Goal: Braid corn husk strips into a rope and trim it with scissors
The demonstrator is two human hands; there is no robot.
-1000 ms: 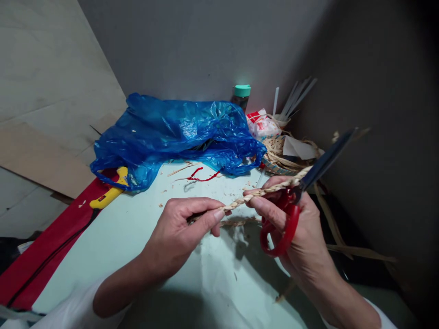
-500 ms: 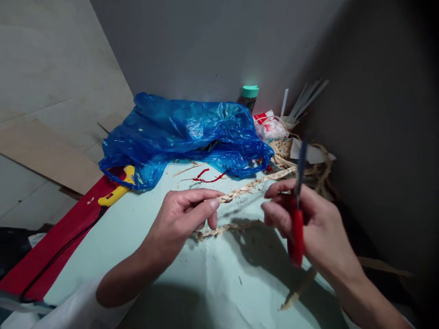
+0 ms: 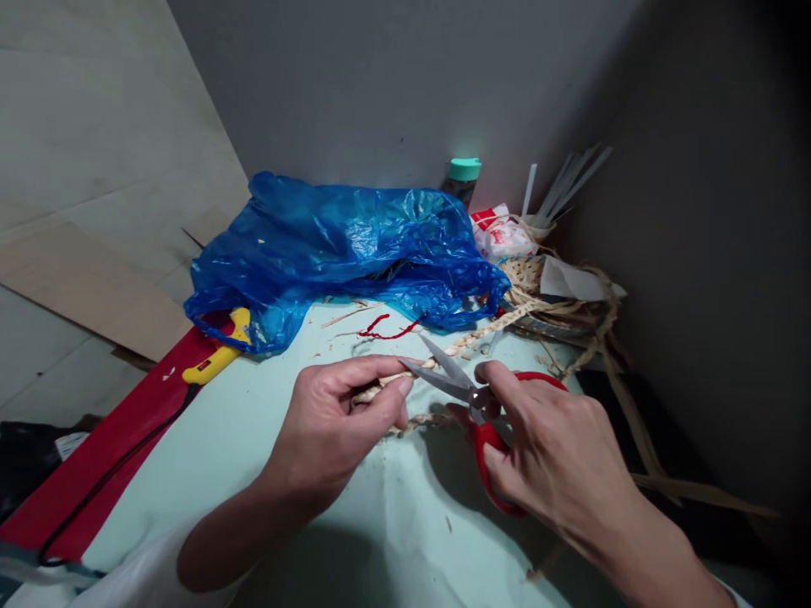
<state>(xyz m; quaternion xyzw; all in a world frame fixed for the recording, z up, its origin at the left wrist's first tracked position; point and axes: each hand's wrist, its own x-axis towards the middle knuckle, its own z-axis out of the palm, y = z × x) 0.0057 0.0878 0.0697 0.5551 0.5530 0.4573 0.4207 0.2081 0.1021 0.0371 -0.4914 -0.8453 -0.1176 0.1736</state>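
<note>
Between thumb and fingers, my left hand (image 3: 345, 414) pinches a pale braided straw cord (image 3: 472, 338). The cord runs up and right toward a heap of straw. My right hand (image 3: 557, 439) grips red-handled scissors (image 3: 491, 435) with fingers in the loops. Their blades are spread apart and lie around or over the braid, close to my left fingertips; I cannot tell whether they touch it. Below my hands, another stretch of braid (image 3: 424, 422) lies on the pale green sheet (image 3: 405, 523), partly hidden by my left hand.
A crumpled blue plastic bag (image 3: 342, 245) lies at the back, with red string (image 3: 389, 329) before it. On the left is a yellow-handled tool (image 3: 219, 359) with a black cord. Behind on the right are a green-lidded jar (image 3: 465, 173), white sticks (image 3: 570, 186) and woven straw (image 3: 525, 279).
My right hand has turned the scissors from upright to pointing left, with blades opened and brought to the braid. More of the braid now shows within my left hand's grip.
</note>
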